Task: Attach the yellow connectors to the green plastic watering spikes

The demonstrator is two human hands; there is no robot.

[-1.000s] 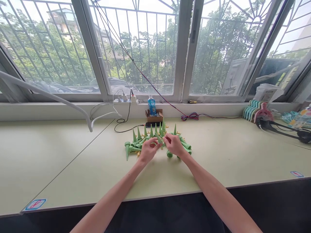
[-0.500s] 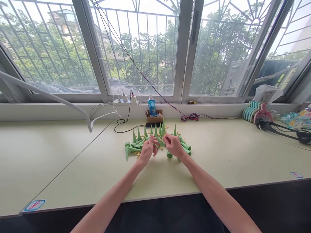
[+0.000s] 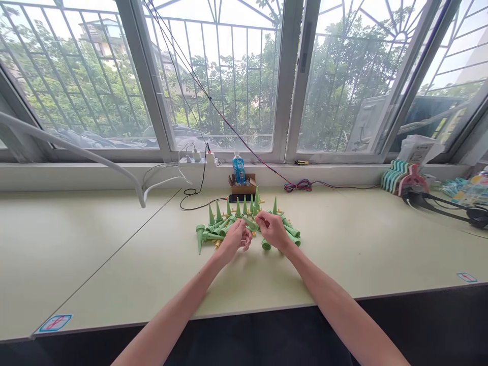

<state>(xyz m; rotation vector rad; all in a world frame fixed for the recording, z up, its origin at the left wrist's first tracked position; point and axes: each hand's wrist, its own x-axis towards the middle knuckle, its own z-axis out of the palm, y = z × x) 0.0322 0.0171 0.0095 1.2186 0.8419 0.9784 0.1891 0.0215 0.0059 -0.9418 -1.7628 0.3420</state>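
Note:
In the head view, a green plastic watering spike (image 3: 250,222) slants between my two hands. My left hand (image 3: 235,239) is closed on its narrow end, with the fingers curled. My right hand (image 3: 272,229) pinches thumb and fingers together near the spike's wide end; whatever is in the pinch is too small and hidden to name. Around both hands lie several more green spikes (image 3: 293,231), some on their sides. Behind them a row of spikes (image 3: 229,207) stands upright with tips up. Small yellow valve-like pieces (image 3: 217,244) are scattered among them.
A phone (image 3: 241,197) on a cable lies behind the spikes, before a small cardboard box (image 3: 244,188) with a blue-labelled bottle (image 3: 239,169). Bundled wire (image 3: 298,185) sits by the wall. Hangers (image 3: 400,175) and a black headset-like strap (image 3: 444,203) are at right.
My left hand has dropped slightly and its upright thumb has folded down towards the fingers. My right hand keeps its pinch in nearly the same place.

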